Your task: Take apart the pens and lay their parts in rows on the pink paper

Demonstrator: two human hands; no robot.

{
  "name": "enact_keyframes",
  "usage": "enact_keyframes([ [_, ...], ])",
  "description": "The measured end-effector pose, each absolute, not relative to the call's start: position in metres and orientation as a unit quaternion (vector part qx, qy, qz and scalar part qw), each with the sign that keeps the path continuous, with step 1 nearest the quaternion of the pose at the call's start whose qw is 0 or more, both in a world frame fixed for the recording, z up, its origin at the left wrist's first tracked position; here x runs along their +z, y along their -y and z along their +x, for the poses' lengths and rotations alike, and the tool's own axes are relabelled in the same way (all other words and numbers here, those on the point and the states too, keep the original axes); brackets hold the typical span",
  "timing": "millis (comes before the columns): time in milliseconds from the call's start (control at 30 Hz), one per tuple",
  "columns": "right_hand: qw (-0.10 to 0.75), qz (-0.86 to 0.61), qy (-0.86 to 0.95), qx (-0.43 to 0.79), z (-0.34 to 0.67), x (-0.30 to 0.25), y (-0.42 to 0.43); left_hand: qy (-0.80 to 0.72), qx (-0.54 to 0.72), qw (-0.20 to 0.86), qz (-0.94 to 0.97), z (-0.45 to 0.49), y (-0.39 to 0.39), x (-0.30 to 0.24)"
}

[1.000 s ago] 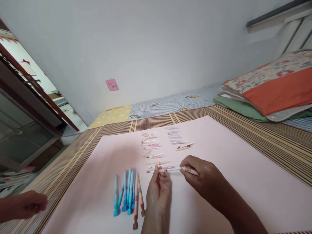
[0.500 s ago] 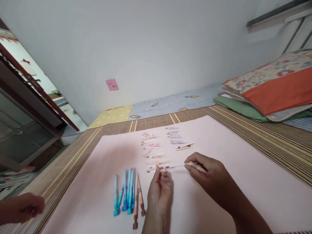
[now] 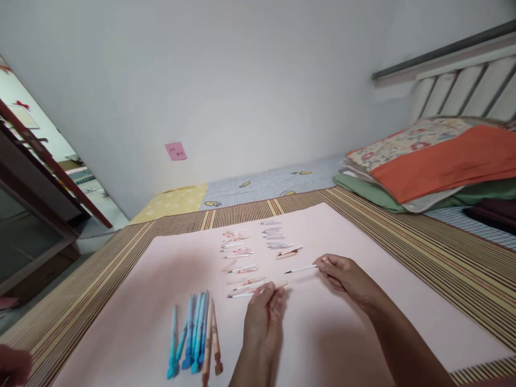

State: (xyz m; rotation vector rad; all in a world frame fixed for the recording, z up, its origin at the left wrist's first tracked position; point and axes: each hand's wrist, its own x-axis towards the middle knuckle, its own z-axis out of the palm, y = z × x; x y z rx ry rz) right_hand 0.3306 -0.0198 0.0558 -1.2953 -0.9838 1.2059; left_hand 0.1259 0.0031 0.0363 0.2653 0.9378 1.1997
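Note:
My right hand pinches the rear of a white pen refill, whose dark tip points left over the pink sheet. My left hand is closed on a pale peach pen barrel, mostly hidden by the fingers. The refill and barrel are apart. Close beyond my left hand lies a column of refills and peach-pink pen parts. Farther right are pale lilac pen parts and a small brownish pen part.
Several blue pens and peach-brown pens lie left of my left hand. Another person's hand is at the lower left edge. Folded bedding rests on the striped mat by the wall.
My right hand has drawn the refill to the right, away from my left hand. The other person's hand has moved towards the left edge, and the view has shifted slightly.

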Motion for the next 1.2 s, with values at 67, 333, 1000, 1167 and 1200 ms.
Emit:
enact_keyframes([
  [67, 0.527, -0.546, 0.41, 0.506, 0.35, 0.054, 0.022, -0.434, 0.538, 0.703, 0.167, 0.14, -0.011, 0.035],
  [333, 0.501, -0.602, 0.452, 0.427, 0.385, 0.011, 0.007, -0.473, 0.495, 0.669, 0.291, 0.206, -0.057, 0.012],
  [1000, 0.352, -0.634, 0.667, 0.172, 0.373, -0.015, -0.048, -0.483, 0.282, 0.245, 0.792, 0.202, -0.087, -0.007],
  [1167, 0.327, -0.578, 0.725, 0.183, 0.368, -0.007, -0.051, -0.447, 0.271, 0.201, 0.828, 0.198, -0.096, -0.014],
  [1200, 0.321, -0.567, 0.735, 0.189, 0.364, -0.006, -0.052, -0.441, 0.27, 0.197, 0.833, 0.198, -0.097, -0.015],
])
